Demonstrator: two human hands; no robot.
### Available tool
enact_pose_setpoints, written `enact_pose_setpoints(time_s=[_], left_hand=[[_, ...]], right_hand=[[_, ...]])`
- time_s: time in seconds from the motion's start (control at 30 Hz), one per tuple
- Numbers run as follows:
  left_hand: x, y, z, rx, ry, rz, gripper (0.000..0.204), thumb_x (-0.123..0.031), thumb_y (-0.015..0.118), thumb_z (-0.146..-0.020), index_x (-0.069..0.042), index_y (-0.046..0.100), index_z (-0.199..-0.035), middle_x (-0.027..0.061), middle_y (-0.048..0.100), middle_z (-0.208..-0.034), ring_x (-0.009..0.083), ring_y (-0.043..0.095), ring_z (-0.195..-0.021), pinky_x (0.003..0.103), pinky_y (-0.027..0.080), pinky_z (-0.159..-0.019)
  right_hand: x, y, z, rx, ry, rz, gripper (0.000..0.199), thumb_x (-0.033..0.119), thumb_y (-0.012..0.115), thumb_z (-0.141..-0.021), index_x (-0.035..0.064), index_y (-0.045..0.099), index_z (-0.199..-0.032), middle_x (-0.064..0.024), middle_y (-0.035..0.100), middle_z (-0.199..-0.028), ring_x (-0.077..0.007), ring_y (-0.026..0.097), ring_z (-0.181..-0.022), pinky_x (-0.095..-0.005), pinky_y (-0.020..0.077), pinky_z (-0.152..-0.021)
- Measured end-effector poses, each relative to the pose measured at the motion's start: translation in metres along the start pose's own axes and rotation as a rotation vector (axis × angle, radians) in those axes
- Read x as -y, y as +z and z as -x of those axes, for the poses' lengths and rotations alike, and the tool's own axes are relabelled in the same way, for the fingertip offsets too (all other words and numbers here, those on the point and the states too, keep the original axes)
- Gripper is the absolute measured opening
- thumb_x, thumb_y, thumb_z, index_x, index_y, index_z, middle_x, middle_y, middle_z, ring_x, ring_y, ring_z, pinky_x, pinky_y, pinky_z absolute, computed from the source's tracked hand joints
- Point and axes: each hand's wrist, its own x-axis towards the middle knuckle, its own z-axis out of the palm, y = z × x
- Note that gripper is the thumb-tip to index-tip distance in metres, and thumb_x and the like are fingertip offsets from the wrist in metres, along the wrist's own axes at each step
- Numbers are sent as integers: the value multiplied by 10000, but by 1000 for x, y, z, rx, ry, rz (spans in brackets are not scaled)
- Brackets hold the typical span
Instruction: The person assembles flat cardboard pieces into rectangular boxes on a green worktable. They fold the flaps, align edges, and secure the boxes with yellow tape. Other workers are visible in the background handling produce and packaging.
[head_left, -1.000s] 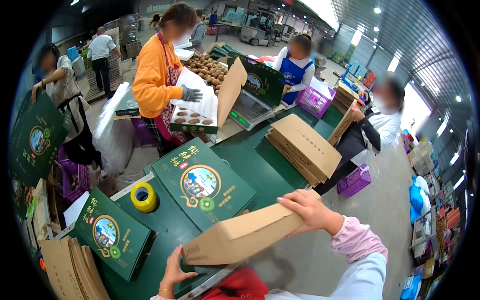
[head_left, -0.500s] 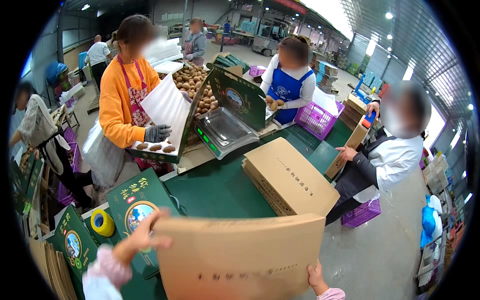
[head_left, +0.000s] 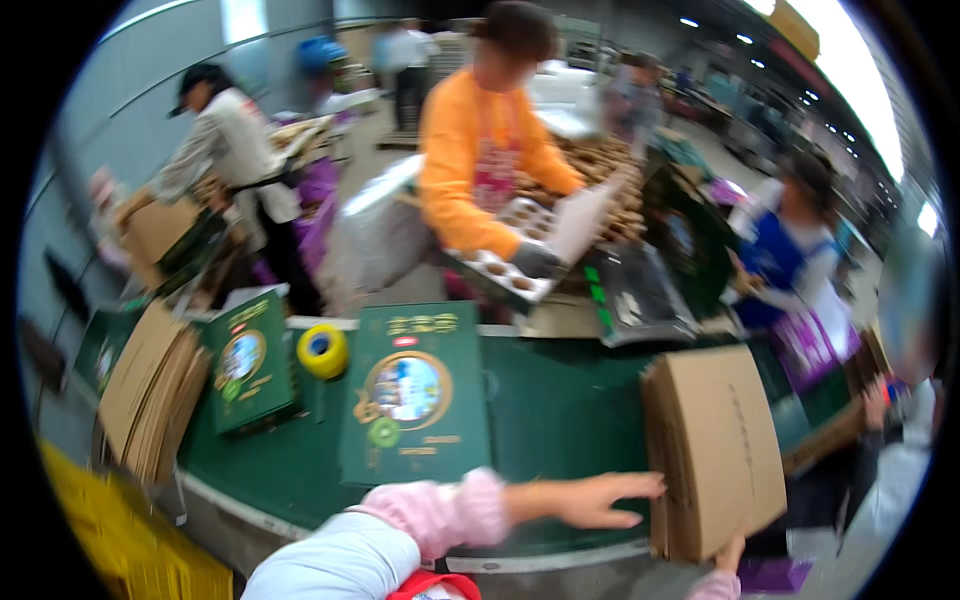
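Observation:
A stack of flattened brown cartons [head_left: 715,450] leans at the right side of the green work table [head_left: 560,420]. My left hand [head_left: 605,498] reaches toward its left edge with fingers stretched out, holding nothing. At the lower edge of the front carton is my right hand [head_left: 730,552], closed on it, with part of the fingers hidden. Left of my hands a green printed gift box [head_left: 410,400] lies on the table. A yellow tape roll [head_left: 323,351] and another green box [head_left: 250,365] are farther left.
More flattened cartons [head_left: 150,390] stand at the table's left end, above a yellow crate [head_left: 130,540]. Across the table, a person in orange [head_left: 470,150] handles a kiwi tray beside a scale [head_left: 645,290]. A person in a blue apron [head_left: 785,250] stands near a purple crate [head_left: 815,345].
The view has swung left. The carton that was before me now rests against the stack at the right. My left hand has come off it; my right hand stays at its lower edge.

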Motion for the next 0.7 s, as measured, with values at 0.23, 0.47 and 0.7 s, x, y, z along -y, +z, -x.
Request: enact_pose_setpoints(time_s=[0.23, 0.47, 0.7], left_hand=[[-86, -75, 422, -1309, -936, -1108, 437, -173, 642, -755, -3, 549, -1146, 192, 542, -1182, 356, 500, -1106, 426, 392, -959], [-205, -135, 751, -1741, -1573, -1496, 717, -262, 626, -805, 50, 292, -1357, 232, 273, -1428, 352, 255, -1327, 412, 211, -1101], [-242, -192, 923, -1164, -2111, -1157, 840, -530, 561, -808, 50, 298, -1357, 234, 302, -1415, 318, 307, -1311, 379, 287, -1061]], right_hand=[[20, 96, 21, -416, -1052, 1194, 293, 195, 560, -851, -16, 595, -1050, -150, 611, -1003, -300, 582, -916, -374, 471, -813], [-154, 327, 210, 437, -1393, 1348, 178, 38, 595, -795, -8, 637, -962, -149, 621, -919, -283, 585, -854, -366, 463, -797], [-425, 515, 485, 1510, -722, 961, 179, 41, 616, -810, 14, 639, -986, -162, 614, -1011, -318, 583, -924, -371, 459, -844]])
